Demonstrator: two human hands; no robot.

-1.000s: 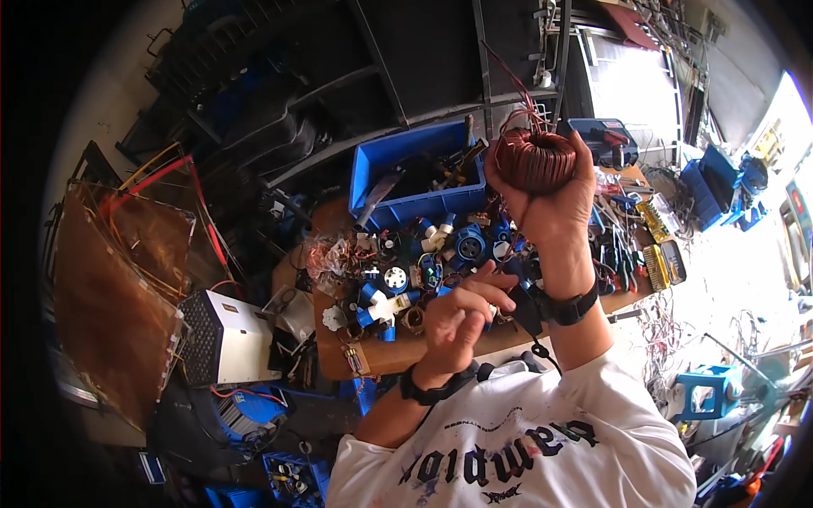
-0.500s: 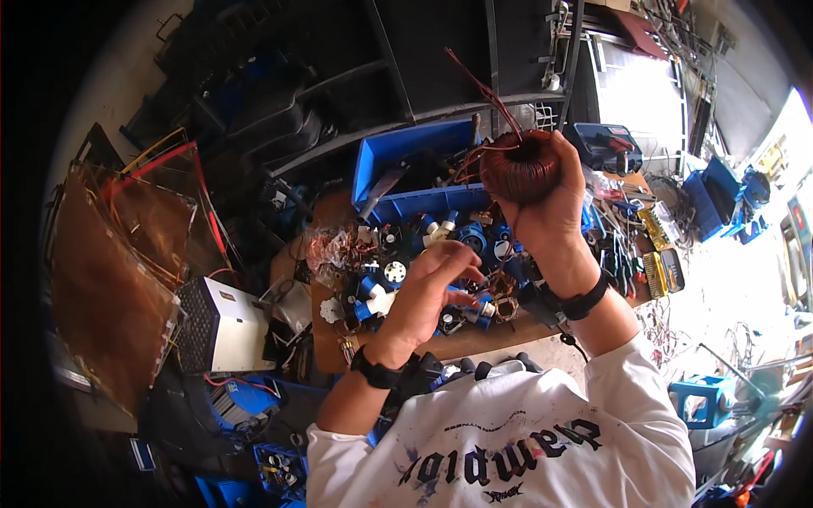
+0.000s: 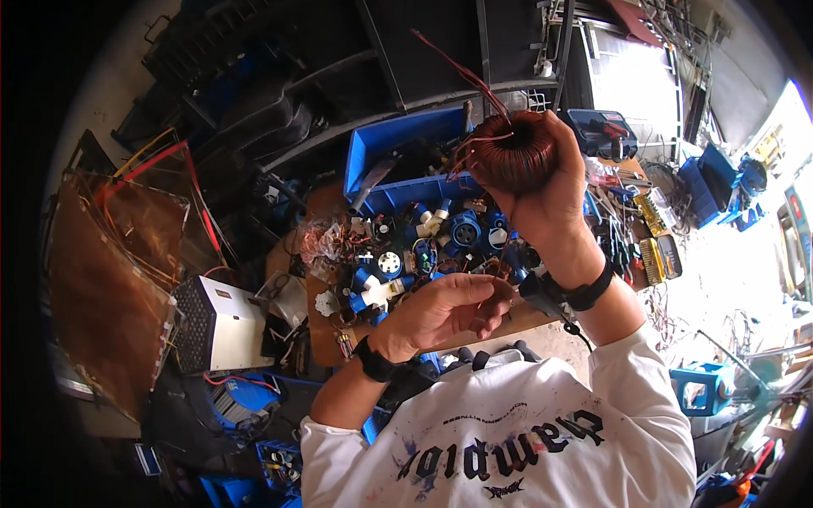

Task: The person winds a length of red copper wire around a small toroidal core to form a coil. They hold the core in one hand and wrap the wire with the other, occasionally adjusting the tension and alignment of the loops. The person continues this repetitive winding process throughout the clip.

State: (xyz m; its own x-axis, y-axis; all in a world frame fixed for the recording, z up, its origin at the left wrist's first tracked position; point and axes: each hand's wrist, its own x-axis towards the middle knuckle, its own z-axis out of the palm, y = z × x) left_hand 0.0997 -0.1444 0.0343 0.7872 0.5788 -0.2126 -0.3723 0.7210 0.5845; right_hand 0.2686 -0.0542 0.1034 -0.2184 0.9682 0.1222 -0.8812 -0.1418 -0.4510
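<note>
My right hand (image 3: 555, 199) is wrapped around a toroidal coil (image 3: 518, 161) wound with reddish-brown copper wire, raised over the far part of the workbench. Twisted wire leads (image 3: 466, 72) stick out from the coil's centre up and to the left, and shorter ends fan out on its left side. From beneath the coil a thin copper wire (image 3: 506, 245) runs down to my left hand (image 3: 440, 311). The thumb and forefinger of that hand are pinched on the wire, with the other fingers curled, above the bench's near edge.
Under my hands the brown bench (image 3: 329, 343) carries white-and-blue plug connectors (image 3: 377, 292), a bagged copper bundle (image 3: 320, 244) and loose parts. A blue bin (image 3: 398, 199) stands behind. Hand tools lie right, near a yellow bit set (image 3: 659, 258); a white metal box (image 3: 222, 322) stands left.
My left hand has moved right and down and closed its fingertips on the hanging copper wire. My right hand keeps the coil raised, tilted slightly differently and a little further left.
</note>
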